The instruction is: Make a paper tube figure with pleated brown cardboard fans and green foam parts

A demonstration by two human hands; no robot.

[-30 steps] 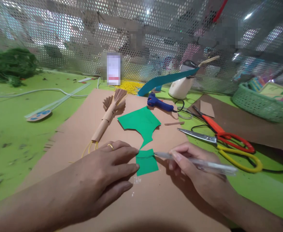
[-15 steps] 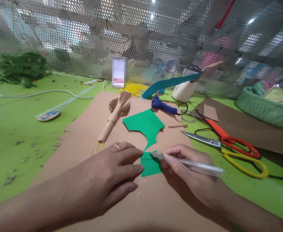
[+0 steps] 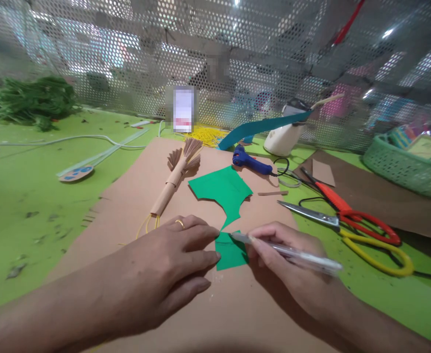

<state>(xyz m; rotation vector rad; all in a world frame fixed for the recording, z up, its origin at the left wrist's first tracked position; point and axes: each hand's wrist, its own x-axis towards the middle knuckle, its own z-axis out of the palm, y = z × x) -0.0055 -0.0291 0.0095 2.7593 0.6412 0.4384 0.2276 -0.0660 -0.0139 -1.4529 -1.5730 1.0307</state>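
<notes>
A small green paper piece (image 3: pixel 232 255) lies on a brown paper sheet (image 3: pixel 215 323), with a faint curved pen line near its top edge. My left hand (image 3: pixel 171 264) rests flat, its fingertips on the piece's left edge and a ring on one finger. A clear pen (image 3: pixel 292 252) is pinched in my right hand (image 3: pixel 292 260), its tip touching the green piece near the top. Just beyond lies a larger green paper offcut (image 3: pixel 220 186) with curved cut-outs. To the left sits a rolled brown paper figure (image 3: pixel 169 184) with fanned pleats and yellow strings.
At right lie scissors (image 3: pixel 351 228) and a red-handled cutter (image 3: pixel 331 196). A blue glue gun (image 3: pixel 252 161) rests behind the offcut. Farther back stand a white container (image 3: pixel 283 139), a lit phone (image 3: pixel 183 110) and a green basket (image 3: pixel 402 166). Green strands (image 3: pixel 27 98) are heaped at far left.
The camera view has shifted very slightly, so everything appears a little to the right. Both hands keep their positions on the green piece, the pen tip almost unmoved.
</notes>
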